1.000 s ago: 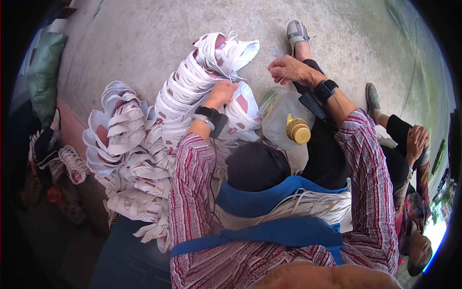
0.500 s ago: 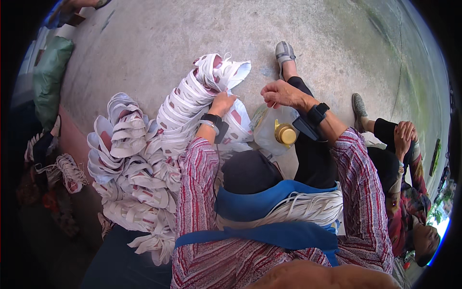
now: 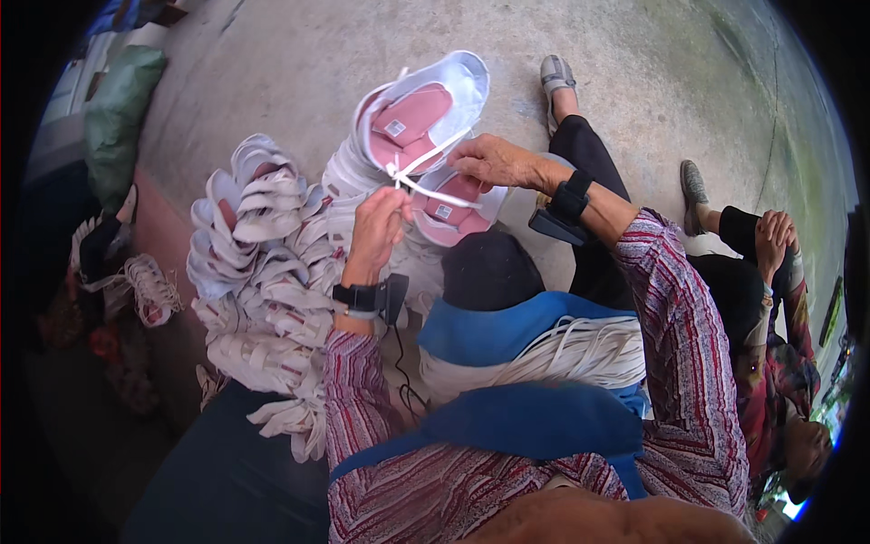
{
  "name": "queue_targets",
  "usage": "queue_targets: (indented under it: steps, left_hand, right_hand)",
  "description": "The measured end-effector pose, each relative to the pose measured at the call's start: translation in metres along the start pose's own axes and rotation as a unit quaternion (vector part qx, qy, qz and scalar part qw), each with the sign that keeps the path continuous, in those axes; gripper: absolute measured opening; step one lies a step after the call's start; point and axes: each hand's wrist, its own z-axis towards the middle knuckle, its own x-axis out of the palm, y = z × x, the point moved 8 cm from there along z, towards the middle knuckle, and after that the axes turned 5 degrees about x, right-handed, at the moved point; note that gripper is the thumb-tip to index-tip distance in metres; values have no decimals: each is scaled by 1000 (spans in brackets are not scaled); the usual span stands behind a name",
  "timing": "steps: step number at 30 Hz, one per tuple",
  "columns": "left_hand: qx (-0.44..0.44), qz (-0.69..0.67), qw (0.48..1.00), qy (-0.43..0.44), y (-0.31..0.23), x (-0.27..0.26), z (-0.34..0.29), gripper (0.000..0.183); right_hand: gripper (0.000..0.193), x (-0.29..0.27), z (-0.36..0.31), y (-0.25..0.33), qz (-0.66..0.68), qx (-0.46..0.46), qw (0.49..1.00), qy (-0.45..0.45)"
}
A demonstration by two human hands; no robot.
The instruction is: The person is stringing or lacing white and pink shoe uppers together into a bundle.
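Note:
My left hand [image 3: 377, 222] is closed in a pinch on a white shoelace [image 3: 426, 161] just below its knot. The lace ties together two white shoe uppers with pink insides: a farther upper [image 3: 412, 118] and a nearer upper [image 3: 446, 210]. Their openings face up. My right hand [image 3: 498, 163] is over the right side of the pair with curled fingers, close to the lace's loose ends. What its fingertips hold, if anything, is hidden. Under the pair and to its left, more white uppers [image 3: 344, 172] lie stacked.
A heap of white shoe uppers [image 3: 272, 272] lies on my left. A bundle of white laces [image 3: 580, 354] hangs in my blue apron [image 3: 498, 326]. A green sack [image 3: 122, 127] stands far left. Another person's clasped hands [image 3: 775, 236] show at right. My right hand mostly covers a jug.
Both hands have shifted, the left one leftward and nearer, the right one leftward. The tied upper pair has turned so its pink insides show, with the knot between my hands.

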Motion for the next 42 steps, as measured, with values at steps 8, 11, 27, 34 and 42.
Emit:
queue_targets:
  steps: [8,11,27,34,42]
  left_hand:
    - [86,63,994,-27,-21,2,-99,21]
    - [142,123,982,22,-40,36,-120,22]
    - [183,304,935,-23,-28,88,-144,25]
    - [366,432,813,-133,-70,108,-158,22]
    - [396,343,828,-200,-82,109,-156,62]
  right_hand:
    - [25,83,-27,99,-56,-153,986,-31]
    - [30,93,-41,105,-139,-219,961,-93]
    - [15,96,-80,57,165,-187,968,-2]
    - [16,60,-103,66,170,-247,947,-115]
    - [7,72,-120,79,407,-129,903,-48]
